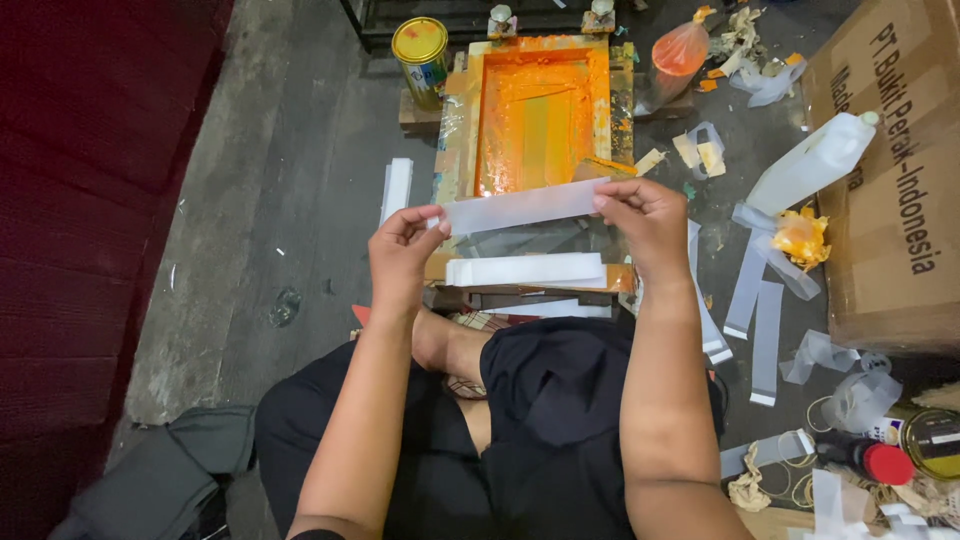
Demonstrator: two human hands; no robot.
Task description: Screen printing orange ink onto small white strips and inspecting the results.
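The left hand (402, 255) and right hand (645, 222) are each pinching 1 end of a white strip (520, 207), stretching it flat above the orange-inked screen frame (540, 120), ready for laying straight

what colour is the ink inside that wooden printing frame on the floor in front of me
Bright orange, coating the inside of the rectangular wooden screen-printing frame; the head view shows it clearly.
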